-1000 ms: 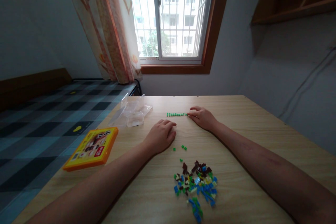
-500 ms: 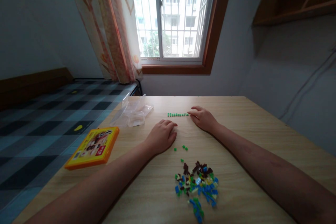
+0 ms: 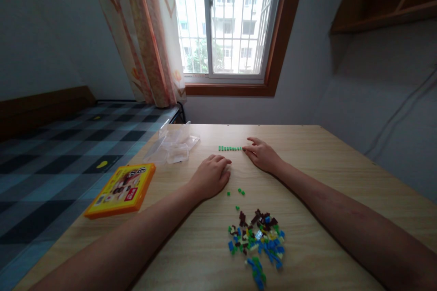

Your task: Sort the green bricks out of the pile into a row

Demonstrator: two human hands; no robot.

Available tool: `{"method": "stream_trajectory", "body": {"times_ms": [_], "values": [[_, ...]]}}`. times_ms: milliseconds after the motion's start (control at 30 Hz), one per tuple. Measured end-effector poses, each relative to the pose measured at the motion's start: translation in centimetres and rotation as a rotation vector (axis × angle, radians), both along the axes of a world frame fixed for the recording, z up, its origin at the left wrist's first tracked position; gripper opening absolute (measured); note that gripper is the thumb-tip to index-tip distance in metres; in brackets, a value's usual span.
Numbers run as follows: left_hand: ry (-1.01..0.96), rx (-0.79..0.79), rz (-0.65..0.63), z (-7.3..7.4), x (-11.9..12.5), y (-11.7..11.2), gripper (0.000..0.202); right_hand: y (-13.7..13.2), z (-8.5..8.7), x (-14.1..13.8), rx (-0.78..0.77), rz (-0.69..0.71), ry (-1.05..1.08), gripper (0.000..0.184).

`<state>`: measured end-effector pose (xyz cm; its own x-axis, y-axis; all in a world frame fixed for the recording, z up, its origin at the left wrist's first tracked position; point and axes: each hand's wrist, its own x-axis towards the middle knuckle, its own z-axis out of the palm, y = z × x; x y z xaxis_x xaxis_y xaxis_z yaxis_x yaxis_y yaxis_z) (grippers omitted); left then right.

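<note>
A row of small green building bricks (image 3: 230,148) lies across the far part of the table. At the row's right end is my right hand (image 3: 261,153), its fingers apart and one fingertip against the last brick, partly hiding it. My left hand (image 3: 211,175) rests on the tabletop nearer to me, fingers loosely stretched, holding nothing. A few loose green bricks (image 3: 241,192) lie between my left hand and a mixed pile of bricks (image 3: 259,236) in blue, brown, green, yellow and cream. Closest to me is a blue and green clump (image 3: 256,273).
To the left, a flat yellow-orange box (image 3: 121,190) lies at the edge of the wooden table (image 3: 317,168). Behind it sit clear plastic containers (image 3: 175,145). A bed with a checked cover (image 3: 68,154) adjoins the left side, and a window (image 3: 235,22) is ahead.
My right hand has shifted very slightly left, its fingertip now against the row's end. My left hand and the brick pile stay in place.
</note>
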<state>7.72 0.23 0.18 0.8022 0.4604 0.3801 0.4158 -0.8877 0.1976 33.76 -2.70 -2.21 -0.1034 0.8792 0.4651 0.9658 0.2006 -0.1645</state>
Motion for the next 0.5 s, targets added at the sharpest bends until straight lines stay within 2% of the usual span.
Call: {"method": "stream_trajectory", "body": {"times_ms": [500], "values": [[-0.017, 0.007, -0.008, -0.15, -0.01, 0.11, 0.027, 0.18, -0.43, 0.28, 0.012, -0.023, -0.007, 0.031]]}}
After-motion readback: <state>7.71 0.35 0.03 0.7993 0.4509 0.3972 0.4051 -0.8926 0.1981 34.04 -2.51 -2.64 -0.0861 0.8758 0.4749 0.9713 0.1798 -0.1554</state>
